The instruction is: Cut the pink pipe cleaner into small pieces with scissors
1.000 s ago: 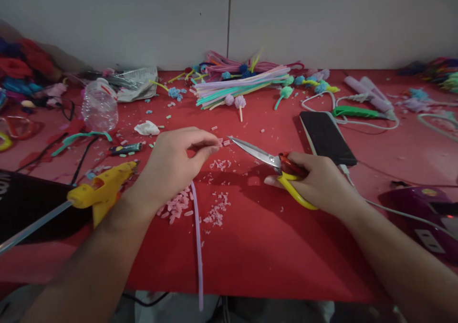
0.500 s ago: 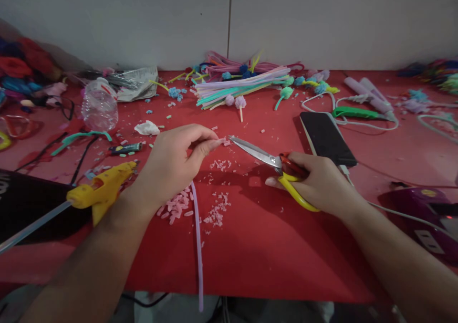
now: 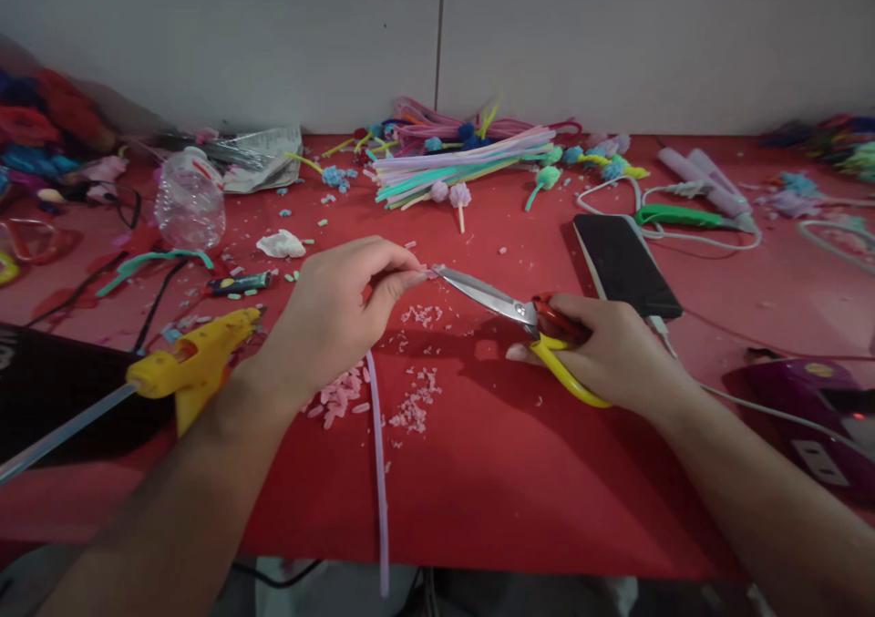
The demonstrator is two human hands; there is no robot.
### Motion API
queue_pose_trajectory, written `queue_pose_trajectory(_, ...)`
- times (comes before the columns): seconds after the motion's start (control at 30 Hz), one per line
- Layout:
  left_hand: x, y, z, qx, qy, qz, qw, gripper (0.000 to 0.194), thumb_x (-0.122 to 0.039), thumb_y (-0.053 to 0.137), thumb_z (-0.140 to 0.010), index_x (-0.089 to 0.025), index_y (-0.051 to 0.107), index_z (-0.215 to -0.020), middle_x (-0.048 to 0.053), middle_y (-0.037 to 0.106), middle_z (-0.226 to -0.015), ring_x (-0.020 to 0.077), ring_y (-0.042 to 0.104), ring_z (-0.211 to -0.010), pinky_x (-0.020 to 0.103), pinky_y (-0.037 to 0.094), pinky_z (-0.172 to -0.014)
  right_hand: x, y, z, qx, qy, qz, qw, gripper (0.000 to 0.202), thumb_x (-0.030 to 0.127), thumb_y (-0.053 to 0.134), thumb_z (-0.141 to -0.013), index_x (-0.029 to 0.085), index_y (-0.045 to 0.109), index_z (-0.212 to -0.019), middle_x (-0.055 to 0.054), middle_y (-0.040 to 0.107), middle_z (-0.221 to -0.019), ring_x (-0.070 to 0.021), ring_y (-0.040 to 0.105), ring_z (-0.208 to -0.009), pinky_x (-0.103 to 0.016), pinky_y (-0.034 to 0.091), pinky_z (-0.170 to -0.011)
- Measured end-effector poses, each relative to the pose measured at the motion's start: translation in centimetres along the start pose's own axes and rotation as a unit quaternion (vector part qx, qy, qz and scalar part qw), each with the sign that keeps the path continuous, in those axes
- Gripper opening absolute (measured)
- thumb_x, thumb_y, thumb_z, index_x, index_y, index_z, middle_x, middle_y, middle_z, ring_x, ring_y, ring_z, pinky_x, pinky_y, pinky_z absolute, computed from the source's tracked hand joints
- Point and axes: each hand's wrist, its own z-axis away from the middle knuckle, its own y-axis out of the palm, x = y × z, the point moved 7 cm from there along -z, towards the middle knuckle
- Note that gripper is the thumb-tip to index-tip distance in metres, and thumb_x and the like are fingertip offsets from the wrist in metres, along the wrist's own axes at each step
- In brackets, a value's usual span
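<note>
My left hand point(image 3: 342, 312) pinches a tiny pink fuzzy piece point(image 3: 429, 272) between thumb and forefinger; most of it is hidden by the fingertips. My right hand point(image 3: 602, 344) holds scissors point(image 3: 488, 298) with one red and one yellow handle. Their blades look nearly closed, with the tips at the pink piece. A lilac pipe cleaner point(image 3: 378, 471) runs from beneath my left hand over the table's front edge; whether the hand grips it is hidden. Under that hand lies a heap of short pink pieces point(image 3: 340, 396), with pink clippings point(image 3: 414, 403) beside it.
A yellow glue gun point(image 3: 205, 353) lies by my left forearm, with a clear plastic bottle point(image 3: 191, 202) behind it. Pastel pipe cleaners point(image 3: 458, 166) are bundled at the back. A phone point(image 3: 625, 262) with a white cable is beyond my right hand. A purple power box point(image 3: 807, 407) sits right.
The scissor tips have shifted very slightly left and down at the pink piece. My left hand has barely moved, still pinching.
</note>
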Motion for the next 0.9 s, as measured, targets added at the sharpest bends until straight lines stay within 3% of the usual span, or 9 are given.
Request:
queue_pose_trajectory(0.2, 0.0, 0.26, -0.02, 0.005, -0.004, -0.002, 1.0, 0.013, -0.029, 0.065, -0.1, -0.022, 0.075, -0.096, 0.001, 0.079, -0.095, 0.0168, 0.07, -0.084, 0.03, 0.054, -0.082, 0.11, 0.01, -0.1, 0.009, -0.002, 0.01, 1.0, 0.075, 0.088, 0.073, -0.064, 0.025, 0.032, -0.061, 0.005, 0.025, -0.059, -0.0124, 0.023, -0.058, -0.028, 0.024, -0.047)
queue_pose_trajectory(0.43, -0.09, 0.3, 0.07, 0.002, 0.008, 0.004, 1.0, 0.012, -0.027, 0.066, -0.099, -0.021, 0.075, -0.094, 0.001, 0.079, -0.093, 0.0158, 0.071, -0.084, 0.028, 0.054, -0.082, 0.13, -0.1, -0.16, -0.004, 0.014, 0.028, 1.0, 0.079, 0.098, 0.063, -0.061, 0.026, 0.033, -0.058, 0.005, 0.026, -0.056, -0.0119, 0.022, -0.057, -0.029, 0.023, -0.046)
queue_pose_trajectory(0.6, -0.28, -0.01, 0.13, -0.036, 0.042, 0.007, 0.998, 0.008, -0.025, 0.071, -0.096, -0.02, 0.076, -0.093, 0.001, 0.079, -0.09, 0.014, 0.07, -0.079, 0.026, 0.054, -0.077, -0.3, -0.03, -0.04, 0.001, 0.014, 0.008, 1.0, 0.077, 0.095, 0.069, -0.059, 0.025, 0.037, -0.063, 0.005, 0.029, -0.061, -0.0122, 0.027, -0.059, -0.028, 0.025, -0.049)
queue_pose_trajectory(0.9, -0.32, 0.08, 0.14, -0.041, 0.062, 0.003, 0.997, 0.006, -0.018, 0.072, -0.095, -0.015, 0.076, -0.092, 0.002, 0.079, -0.089, 0.0126, 0.072, -0.082, 0.022, 0.054, -0.079, -0.31, 0.22, -0.08, 0.012, -0.003, 0.008, 1.0, 0.078, 0.094, 0.07, -0.06, 0.025, 0.033, -0.062, 0.005, 0.026, -0.061, -0.0123, 0.023, -0.06, -0.028, 0.024, -0.049)
